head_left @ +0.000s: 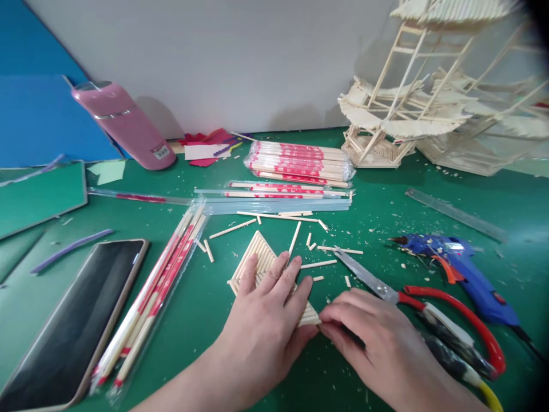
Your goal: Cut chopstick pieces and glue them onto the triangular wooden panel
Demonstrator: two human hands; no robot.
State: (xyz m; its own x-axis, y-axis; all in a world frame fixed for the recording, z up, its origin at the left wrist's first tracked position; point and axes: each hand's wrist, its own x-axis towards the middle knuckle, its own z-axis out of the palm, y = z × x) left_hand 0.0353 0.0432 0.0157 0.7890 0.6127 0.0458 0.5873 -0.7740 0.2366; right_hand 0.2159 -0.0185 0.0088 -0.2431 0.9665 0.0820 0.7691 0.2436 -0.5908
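We have our left hand (268,320) laid flat, fingers spread and open, pressing down on a triangular panel of glued sticks (257,260) that lies on the green cutting mat (377,212) in front of us, gripping nothing. Our right hand (377,337) sits just beside it at the panel's lower right corner, its fingertips (328,320) pinched close together against that edge; whether they hold a small stick there we cannot tell. As we judge it, the panel is well along: its sticks lie side by side in a tight row and already form a clear triangle, so the laying and gluing of most pieces looks done, and what seems left is finishing or trimming the lower right edge. Loose cut sticks (234,228) and small offcuts are scattered just beyond the panel, and wood crumbs dot the mat. The red-handled cutting pliers (433,312) lie to the right of our right hand, touching nothing we hold, and the blue glue gun (461,269) rests beyond them. A finished-looking stick model (429,109) stands at the far right, with roofs built from similar panels, which suggests ours is 1 part among several. Wrapped chopstick packs (300,163) lie unopened at the back, another opened pack (154,297) lies to our left, and a phone (72,326) rests at the left edge.
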